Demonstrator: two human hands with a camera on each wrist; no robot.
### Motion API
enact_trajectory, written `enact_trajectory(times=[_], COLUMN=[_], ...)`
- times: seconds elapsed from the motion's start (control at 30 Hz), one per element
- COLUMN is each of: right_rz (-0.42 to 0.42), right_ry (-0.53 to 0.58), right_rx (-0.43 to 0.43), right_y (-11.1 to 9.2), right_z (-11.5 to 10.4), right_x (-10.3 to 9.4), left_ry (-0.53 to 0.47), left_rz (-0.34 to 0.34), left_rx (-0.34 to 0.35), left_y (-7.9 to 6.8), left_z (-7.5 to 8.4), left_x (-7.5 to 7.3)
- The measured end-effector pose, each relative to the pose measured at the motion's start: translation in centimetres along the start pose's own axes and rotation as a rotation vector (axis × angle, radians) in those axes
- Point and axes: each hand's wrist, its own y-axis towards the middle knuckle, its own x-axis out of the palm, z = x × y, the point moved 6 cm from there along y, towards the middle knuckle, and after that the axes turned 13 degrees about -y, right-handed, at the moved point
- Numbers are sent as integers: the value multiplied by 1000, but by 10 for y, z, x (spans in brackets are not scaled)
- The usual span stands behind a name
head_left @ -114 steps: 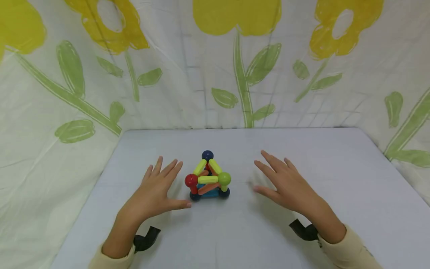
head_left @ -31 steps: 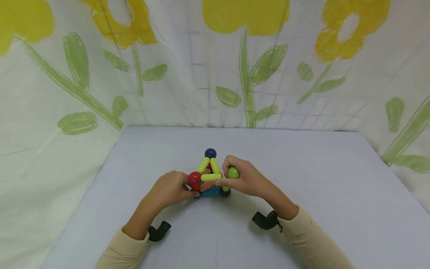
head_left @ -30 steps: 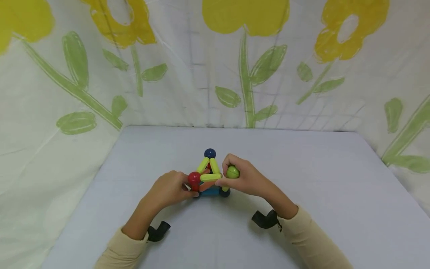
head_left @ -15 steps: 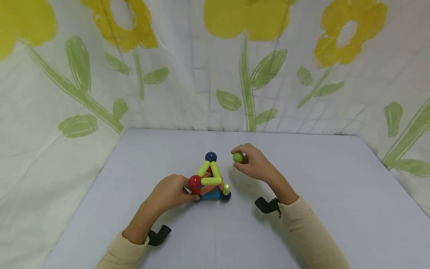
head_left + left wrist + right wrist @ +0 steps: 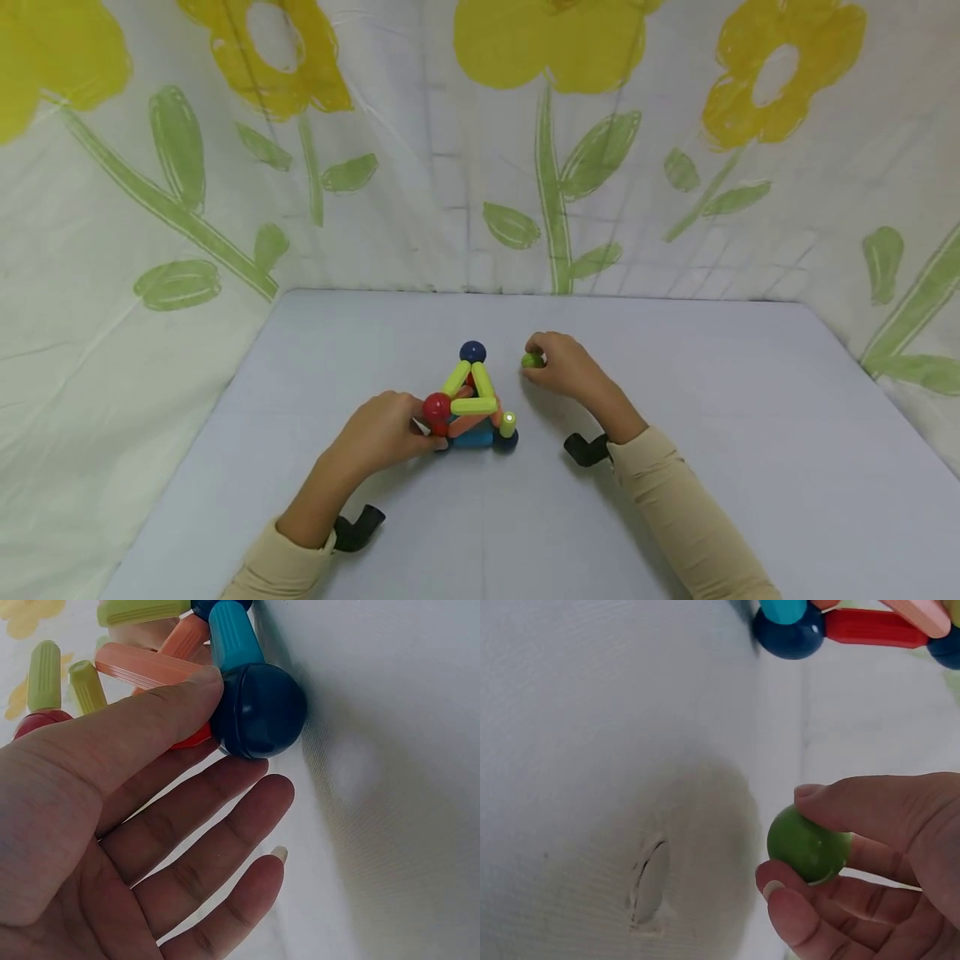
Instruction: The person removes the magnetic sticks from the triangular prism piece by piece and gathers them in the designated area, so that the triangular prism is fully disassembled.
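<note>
A magnetic stick-and-ball structure (image 5: 472,406) stands at the middle of the table. My left hand (image 5: 382,427) grips its front left lower corner, below the red ball (image 5: 437,408); in the left wrist view, the thumb touches the dark blue corner ball (image 5: 262,712). To the right of the structure and apart from it, my right hand (image 5: 567,367) pinches a green ball (image 5: 808,844) between thumb and fingers, close above the table. At the front right corner, a short yellow-green stick (image 5: 508,423) points up from a dark blue ball, its tip bare. A horizontal yellow-green stick (image 5: 474,406) ends freely near it.
The white-covered table (image 5: 712,400) runs back to a hanging sheet (image 5: 420,183) printed with yellow flowers. A black curved piece (image 5: 360,529) sits at the left wrist, and another (image 5: 587,450) at the right wrist.
Both hands have come in from the sides, where they were spread. The right hand has pulled the green ball off the front right corner, carried it right and back, then lowered it slightly.
</note>
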Motion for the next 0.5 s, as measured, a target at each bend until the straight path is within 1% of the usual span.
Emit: enact_trajectory(times=[0.13,0.27,0.5], right_rz=[-9,-22,-23], right_ry=[-33,-33,-15], right_rx=[-1,9,21], right_y=[1,1,1], right_z=[2,4,2], right_x=[5,9,5], left_ry=[-4,-4,3], left_rz=[-5,-5,4], left_rx=[0,6,-11], left_y=[0,0,0], left_z=[-1,0,-1], left_x=[1,2,0])
